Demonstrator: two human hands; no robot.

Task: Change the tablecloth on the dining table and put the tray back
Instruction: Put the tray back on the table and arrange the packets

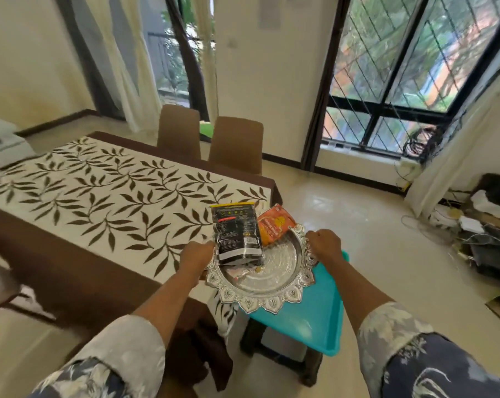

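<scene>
I have both hands curled on the silver tray's (271,271) rim, the left hand (195,255) at its 9 o'clock and the right hand (323,242) at 2 o'clock. The tray is over a teal stool (315,320), just beside the table's (79,271) near corner; I cannot tell whether it rests there. A black packet (237,234) and an orange packet (274,225) lie toward its 12 o'clock. The leaf-print tablecloth (99,191) lies spread on the table.

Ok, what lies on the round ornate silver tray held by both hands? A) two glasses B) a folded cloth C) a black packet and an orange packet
C: a black packet and an orange packet lie on the round ornate silver tray, between the left hand and the right hand.
</scene>
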